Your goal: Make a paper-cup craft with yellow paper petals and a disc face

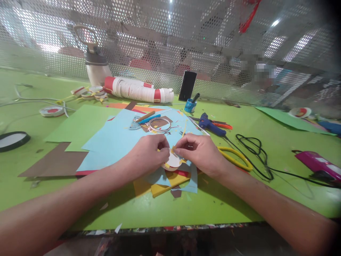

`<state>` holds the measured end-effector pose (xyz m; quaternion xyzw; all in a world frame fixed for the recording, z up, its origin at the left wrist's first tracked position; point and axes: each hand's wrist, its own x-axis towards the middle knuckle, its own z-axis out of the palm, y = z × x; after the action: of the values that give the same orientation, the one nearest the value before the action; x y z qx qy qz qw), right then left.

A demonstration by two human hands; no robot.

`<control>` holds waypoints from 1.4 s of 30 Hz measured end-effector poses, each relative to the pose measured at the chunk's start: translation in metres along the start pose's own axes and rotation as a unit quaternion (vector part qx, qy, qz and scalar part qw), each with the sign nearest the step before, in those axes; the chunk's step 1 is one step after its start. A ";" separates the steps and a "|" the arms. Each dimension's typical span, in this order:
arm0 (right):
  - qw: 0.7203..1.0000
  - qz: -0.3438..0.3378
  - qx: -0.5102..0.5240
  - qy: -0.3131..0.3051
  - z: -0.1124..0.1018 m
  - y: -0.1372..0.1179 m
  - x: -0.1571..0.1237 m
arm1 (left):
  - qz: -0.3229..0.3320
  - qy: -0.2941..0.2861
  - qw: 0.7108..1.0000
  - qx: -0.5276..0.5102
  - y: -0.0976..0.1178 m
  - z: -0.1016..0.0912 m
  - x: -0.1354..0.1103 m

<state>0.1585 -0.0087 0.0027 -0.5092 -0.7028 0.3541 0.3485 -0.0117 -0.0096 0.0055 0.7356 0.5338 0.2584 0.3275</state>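
Close to the table's front lies a white round paper-cup piece (172,160) with small yellow paper shapes along its edge. My left hand (151,151), fingers curled and closed, grips its left side. At its upper edge, the thumb and forefinger of my right hand (200,152) pinch a small yellow paper piece (173,149). Beneath the hands are light blue paper scraps (193,181) and a folded yellow paper strip (160,190). A light blue sheet (117,138) spreads out beyond my left hand.
A blue glue gun (210,125) with a black cord lies right, near a yellow cable loop (237,160) and a magenta power strip (318,163). Stacked paper cups (138,90), a bottle (97,67) and a phone (188,85) stand or lie at the back. Black tape (13,140) is left.
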 end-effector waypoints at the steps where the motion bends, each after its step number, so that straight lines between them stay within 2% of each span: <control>1: 1.000 -0.002 -0.003 0.001 0.000 0.000 0.000 | 0.000 0.001 1.000 0.002 0.000 0.000 0.000; 10: 0.998 -0.045 -0.039 0.016 0.003 0.005 0.002 | -0.002 0.004 1.000 0.004 0.001 0.001 0.001; 30: 0.997 -0.048 -0.059 0.007 0.004 0.007 -0.002 | -0.006 0.001 1.000 0.009 0.003 0.000 0.000; 42: 0.997 -0.026 -0.073 0.007 0.001 0.001 -0.002 | -0.007 -0.004 1.000 0.007 0.001 -0.001 0.000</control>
<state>0.1590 -0.0107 0.0010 -0.5176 -0.7369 0.2892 0.3247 -0.0113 -0.0095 0.0069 0.7351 0.5394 0.2492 0.3264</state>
